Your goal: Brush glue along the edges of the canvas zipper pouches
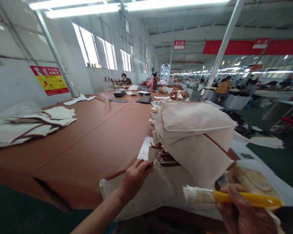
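My left hand (134, 175) is closed on the brown-trimmed top edge of a cream bag panel (146, 191) at the near edge of the table. In my right hand (244, 208) is a paintbrush (244, 197) with a yellow handle; its pale, clotted bristles point left, apart from the panel. Between and beyond my hands rises a tall stack of cream panels (197, 117) with brown edging. Close to the right hand sits a yellowish container (251, 178), partly hidden by the brush and hand.
A brown-covered table (95, 139) stretches ahead. More cream pieces (31, 123) lie at its left under clear plastic. Dark pieces (144, 99) and a brown-and-white bundle (179, 95) rest farther off. A slanted pole (222, 48) stands at right. Several people work in the background.
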A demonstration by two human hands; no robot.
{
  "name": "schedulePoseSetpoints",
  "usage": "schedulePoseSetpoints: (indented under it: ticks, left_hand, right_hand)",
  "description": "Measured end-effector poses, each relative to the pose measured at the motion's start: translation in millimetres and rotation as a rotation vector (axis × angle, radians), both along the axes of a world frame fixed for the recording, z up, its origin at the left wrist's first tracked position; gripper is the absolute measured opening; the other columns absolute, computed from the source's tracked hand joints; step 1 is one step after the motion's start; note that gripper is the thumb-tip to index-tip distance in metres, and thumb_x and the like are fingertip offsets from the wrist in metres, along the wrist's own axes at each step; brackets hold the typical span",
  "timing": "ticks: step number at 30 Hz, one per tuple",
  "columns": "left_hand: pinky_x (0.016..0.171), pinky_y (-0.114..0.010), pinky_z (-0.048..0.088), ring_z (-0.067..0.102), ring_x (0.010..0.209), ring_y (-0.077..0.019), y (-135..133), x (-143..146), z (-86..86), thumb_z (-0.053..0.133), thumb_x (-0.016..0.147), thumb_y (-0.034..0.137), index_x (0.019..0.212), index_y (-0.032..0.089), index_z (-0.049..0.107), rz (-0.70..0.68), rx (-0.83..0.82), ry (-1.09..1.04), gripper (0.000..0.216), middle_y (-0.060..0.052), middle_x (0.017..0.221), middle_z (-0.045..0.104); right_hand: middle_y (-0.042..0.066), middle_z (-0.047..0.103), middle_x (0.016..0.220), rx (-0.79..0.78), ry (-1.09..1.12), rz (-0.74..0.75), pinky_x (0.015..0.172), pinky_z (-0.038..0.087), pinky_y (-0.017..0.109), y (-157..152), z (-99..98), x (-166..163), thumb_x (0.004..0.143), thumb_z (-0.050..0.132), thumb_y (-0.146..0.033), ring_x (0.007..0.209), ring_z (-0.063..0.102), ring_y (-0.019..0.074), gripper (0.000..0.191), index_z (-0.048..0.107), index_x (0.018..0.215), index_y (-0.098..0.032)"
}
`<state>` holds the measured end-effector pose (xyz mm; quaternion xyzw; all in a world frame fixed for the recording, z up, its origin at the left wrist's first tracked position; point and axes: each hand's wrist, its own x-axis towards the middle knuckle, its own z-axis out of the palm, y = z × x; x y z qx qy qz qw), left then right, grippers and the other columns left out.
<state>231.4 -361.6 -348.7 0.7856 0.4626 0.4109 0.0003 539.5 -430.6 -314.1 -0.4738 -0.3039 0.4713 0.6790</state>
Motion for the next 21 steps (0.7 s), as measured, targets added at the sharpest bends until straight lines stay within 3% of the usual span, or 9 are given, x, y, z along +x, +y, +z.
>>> schedulePoseSetpoints:
  ticks: [5,8,11,15,17,21]
  left_hand:
    - [0.082,-0.023,0.058,0.070,0.091,-0.0151,-5.2,1.9,-9.6,0.057,0.097,0.027,0.108,0.020,0.065,0.019,0.132,-0.038,0.015,-0.007,0.101,0.069]
    - [0.084,-0.024,0.057,0.068,0.091,-0.0151,-8.9,6.8,-9.9,0.056,0.097,0.027,0.100,0.019,0.067,0.025,0.113,-0.084,0.014,-0.008,0.101,0.068]
    - [0.086,-0.026,0.056,0.067,0.092,-0.0155,-12.1,14.8,-5.6,0.050,0.099,0.024,0.095,0.019,0.069,-0.001,-0.030,-0.192,0.020,-0.008,0.099,0.068]
    - [0.078,-0.026,0.055,0.066,0.083,-0.0167,-12.5,21.2,-1.3,0.053,0.095,0.025,0.084,0.018,0.069,-0.001,-0.252,-0.307,0.021,-0.007,0.088,0.069]
    - [0.077,-0.026,0.053,0.066,0.083,-0.0175,-10.9,19.3,0.1,0.057,0.090,0.022,0.088,0.019,0.071,-0.009,-0.355,-0.283,0.014,-0.005,0.087,0.071]
    - [0.079,-0.024,0.050,0.065,0.086,-0.0172,-3.5,9.7,6.8,0.058,0.081,0.013,0.100,0.022,0.074,-0.132,-0.541,-0.146,0.026,-0.003,0.091,0.073]
  right_hand:
    - [-0.002,0.055,0.062,0.040,-0.078,-0.073,0.041,0.046,0.016,4.2,7.3,-9.7,0.071,0.086,-0.039,0.048,0.049,0.0105,0.031,0.067,0.085,-0.019]
    - [-0.001,0.058,0.068,0.066,-0.055,-0.106,0.047,0.049,0.017,7.9,15.3,-19.5,0.071,0.086,-0.038,0.052,0.050,0.0098,0.031,0.066,0.085,-0.019]
    - [-0.001,0.058,0.068,0.052,-0.010,-0.061,0.044,0.044,0.016,11.6,17.4,-28.7,0.067,0.088,-0.036,0.051,0.049,0.0094,0.035,0.064,0.085,-0.019]
    - [-0.002,0.055,0.065,0.027,0.008,-0.011,0.036,0.028,0.014,14.5,11.8,-34.7,0.066,0.089,-0.037,0.045,0.041,0.0065,0.037,0.065,0.086,-0.017]
    - [-0.002,0.055,0.065,0.032,-0.004,-0.028,0.037,0.029,0.015,13.8,10.4,-36.1,0.068,0.088,-0.037,0.046,0.041,0.0066,0.036,0.065,0.086,-0.017]
    - [-0.001,0.058,0.070,0.027,-0.023,-0.053,0.041,0.034,0.015,9.7,10.8,-37.4,0.071,0.086,-0.038,0.052,0.044,0.0077,0.035,0.064,0.090,-0.018]
